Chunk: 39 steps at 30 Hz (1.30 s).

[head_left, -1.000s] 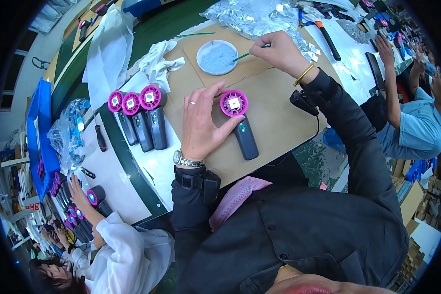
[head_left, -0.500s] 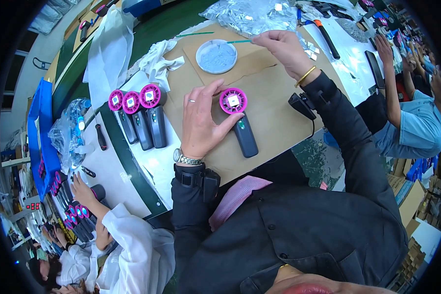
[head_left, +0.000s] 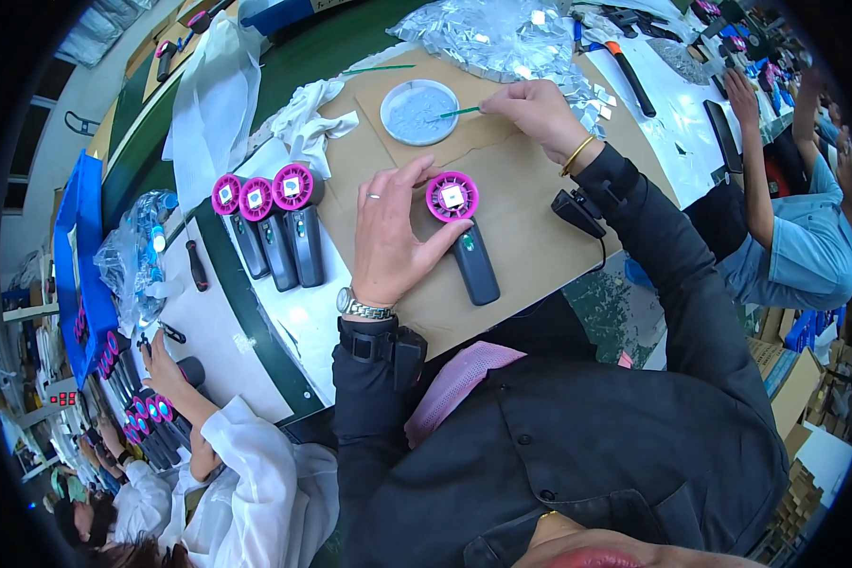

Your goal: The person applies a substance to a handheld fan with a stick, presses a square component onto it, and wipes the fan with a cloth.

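Observation:
My left hand [head_left: 388,237] rests on the cardboard, its thumb and fingers curled about the pink round head of a black-handled handheld device [head_left: 476,270]. A small white square sits in the middle of that head. Between the fingertips of my right hand [head_left: 540,114] is a thin green stick [head_left: 462,112]. Its far tip dips into pale grey paste in a round white dish [head_left: 417,142], just beyond the device. To the left, three similar devices [head_left: 303,251] lie side by side, heads away from me, with white squares carrying grey smears.
A crumpled white cloth [head_left: 303,128] and another green stick [head_left: 379,68] lie by the dish. Clear plastic bags [head_left: 483,38] and an orange-and-black hammer-like tool [head_left: 631,80] are at the back right. A screwdriver [head_left: 196,265] lies left. Co-workers sit on both sides.
My right hand has moved a little nearer to me, and the green stick's tip has gone from the dish's far rim into the paste. My left hand and the device have stayed put.

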Each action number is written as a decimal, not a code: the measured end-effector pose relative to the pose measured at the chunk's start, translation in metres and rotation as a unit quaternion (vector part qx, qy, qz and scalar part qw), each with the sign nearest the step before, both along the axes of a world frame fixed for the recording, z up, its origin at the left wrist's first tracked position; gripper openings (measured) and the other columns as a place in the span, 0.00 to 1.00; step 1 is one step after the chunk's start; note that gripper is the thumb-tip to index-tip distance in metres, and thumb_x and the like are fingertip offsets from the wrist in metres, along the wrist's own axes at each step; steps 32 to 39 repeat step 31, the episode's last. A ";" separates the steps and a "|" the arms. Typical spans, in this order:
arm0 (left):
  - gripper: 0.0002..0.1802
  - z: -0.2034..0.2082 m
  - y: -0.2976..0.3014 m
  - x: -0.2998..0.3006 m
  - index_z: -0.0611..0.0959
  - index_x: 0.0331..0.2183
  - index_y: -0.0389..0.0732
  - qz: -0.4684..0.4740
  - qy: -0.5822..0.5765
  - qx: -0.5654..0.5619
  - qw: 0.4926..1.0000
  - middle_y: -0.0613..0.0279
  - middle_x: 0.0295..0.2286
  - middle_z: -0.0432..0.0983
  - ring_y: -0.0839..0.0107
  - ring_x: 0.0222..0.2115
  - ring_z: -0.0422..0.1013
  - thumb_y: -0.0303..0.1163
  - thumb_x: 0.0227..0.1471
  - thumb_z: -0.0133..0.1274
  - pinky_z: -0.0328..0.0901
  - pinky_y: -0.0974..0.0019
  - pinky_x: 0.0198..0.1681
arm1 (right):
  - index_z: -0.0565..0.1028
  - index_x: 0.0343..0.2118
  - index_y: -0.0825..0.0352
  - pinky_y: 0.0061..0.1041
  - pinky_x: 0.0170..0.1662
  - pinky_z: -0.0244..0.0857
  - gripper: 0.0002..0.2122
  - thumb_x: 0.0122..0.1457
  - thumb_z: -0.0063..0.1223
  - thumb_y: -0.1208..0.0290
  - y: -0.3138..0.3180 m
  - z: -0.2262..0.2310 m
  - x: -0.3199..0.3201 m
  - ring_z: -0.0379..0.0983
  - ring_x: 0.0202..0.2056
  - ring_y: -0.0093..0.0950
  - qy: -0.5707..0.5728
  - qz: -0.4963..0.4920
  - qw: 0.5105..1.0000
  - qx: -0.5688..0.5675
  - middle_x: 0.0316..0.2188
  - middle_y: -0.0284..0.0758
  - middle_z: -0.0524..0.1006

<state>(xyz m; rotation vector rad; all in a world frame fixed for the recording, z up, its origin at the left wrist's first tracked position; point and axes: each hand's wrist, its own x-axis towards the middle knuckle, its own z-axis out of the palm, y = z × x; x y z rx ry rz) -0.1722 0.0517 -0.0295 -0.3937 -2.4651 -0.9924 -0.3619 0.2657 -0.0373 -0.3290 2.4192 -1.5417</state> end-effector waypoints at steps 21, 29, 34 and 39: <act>0.45 -0.008 -0.005 0.003 0.72 0.59 0.39 0.006 -0.009 0.021 1.000 0.55 0.46 0.79 0.56 0.47 0.74 0.41 0.43 0.74 0.61 0.52 0.54 | 0.86 0.38 0.66 0.18 0.29 0.51 0.09 0.63 0.63 0.66 -0.008 0.022 0.009 0.58 0.26 0.12 -0.050 -0.001 0.992 -0.113 0.23 0.19 0.68; 0.44 -0.012 -0.005 0.000 0.74 0.58 0.41 0.034 -0.012 0.026 0.999 0.52 0.49 0.76 0.52 0.52 0.71 0.45 0.42 0.73 0.62 0.49 0.59 | 0.85 0.44 0.65 0.18 0.31 0.54 0.11 0.68 0.55 0.64 0.039 -0.022 -0.026 0.61 0.27 0.13 -0.079 -0.025 0.985 -0.152 0.25 0.19 0.69; 0.44 -0.022 -0.005 0.002 0.73 0.60 0.43 0.034 0.029 0.012 0.999 0.50 0.51 0.74 0.54 0.55 0.69 0.48 0.44 0.71 0.59 0.49 0.61 | 0.84 0.45 0.65 0.18 0.31 0.55 0.12 0.68 0.55 0.65 0.014 -0.030 -0.036 0.61 0.27 0.13 -0.102 0.028 0.979 -0.171 0.26 0.20 0.70; 0.44 -0.022 -0.005 0.002 0.73 0.60 0.43 0.034 0.029 0.012 0.999 0.50 0.51 0.74 0.54 0.55 0.69 0.48 0.44 0.71 0.59 0.49 0.61 | 0.84 0.45 0.65 0.18 0.31 0.55 0.12 0.68 0.55 0.65 0.014 -0.030 -0.036 0.61 0.27 0.13 -0.102 0.028 0.979 -0.171 0.26 0.20 0.70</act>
